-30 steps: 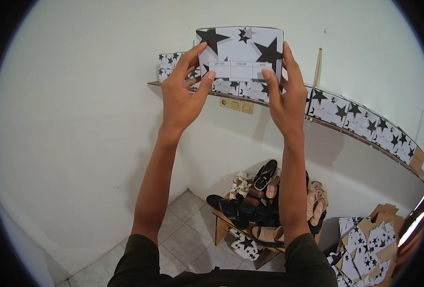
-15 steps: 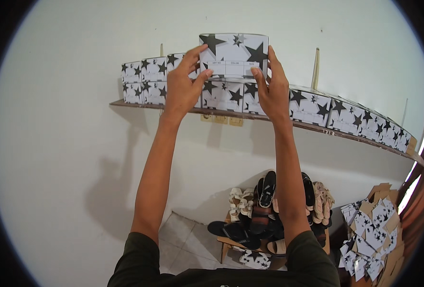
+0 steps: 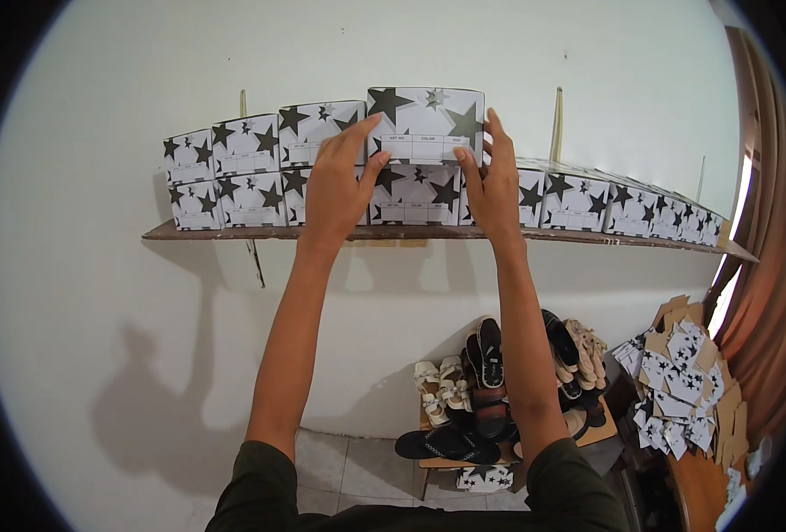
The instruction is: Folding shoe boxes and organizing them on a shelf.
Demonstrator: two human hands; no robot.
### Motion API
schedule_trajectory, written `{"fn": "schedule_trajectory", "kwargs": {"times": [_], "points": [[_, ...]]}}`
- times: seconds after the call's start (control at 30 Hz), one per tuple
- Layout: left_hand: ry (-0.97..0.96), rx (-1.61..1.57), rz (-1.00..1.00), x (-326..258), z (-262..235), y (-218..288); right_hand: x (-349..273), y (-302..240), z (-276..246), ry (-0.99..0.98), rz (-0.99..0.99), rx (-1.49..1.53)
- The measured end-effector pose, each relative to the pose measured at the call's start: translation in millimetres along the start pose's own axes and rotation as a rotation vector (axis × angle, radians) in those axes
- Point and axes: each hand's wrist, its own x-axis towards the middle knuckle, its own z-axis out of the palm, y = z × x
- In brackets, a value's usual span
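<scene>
A white shoebox with black and grey stars (image 3: 428,113) sits at the end of the upper row, standing out slightly in front of its neighbour. My left hand (image 3: 338,182) grips its left side, thumb on the lower front. On its right side my right hand (image 3: 492,182) has the thumb against the front and the fingers along the edge. Directly below is another star-patterned shoebox (image 3: 414,193) of the lower row. To the left, an upper-row shoebox (image 3: 308,133) is partly hidden behind my left hand.
The boxes stand on a long brown wall shelf (image 3: 269,234), with a single row continuing right. Below, sandals and shoes (image 3: 450,390) crowd a small wooden rack. Flat star-patterned cardboard pieces (image 3: 681,381) are heaped at right, beside a brown curtain (image 3: 770,301).
The shoebox in my hands has gone down and back onto the shelf's lower row. My view has shifted, showing more of the left boxes.
</scene>
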Motion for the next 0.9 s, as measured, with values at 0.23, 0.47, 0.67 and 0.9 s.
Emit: {"fn": "schedule_trajectory", "kwargs": {"times": [0.23,0.47,0.67,0.9], "points": [[0.060,-0.093,0.046,-1,16,-9,0,-5,6,-0.027,-0.096,-0.071],[0.049,-0.185,0.087,37,37,-34,25,15,19,-0.071,-0.055,-0.124],[0.099,-0.007,0.162,31,50,-40,23,34,21,-0.044,-0.095,-0.118],[0.122,0.423,0.197,0,48,-35,2,29,18,-0.118,-0.083,-0.190]]}}
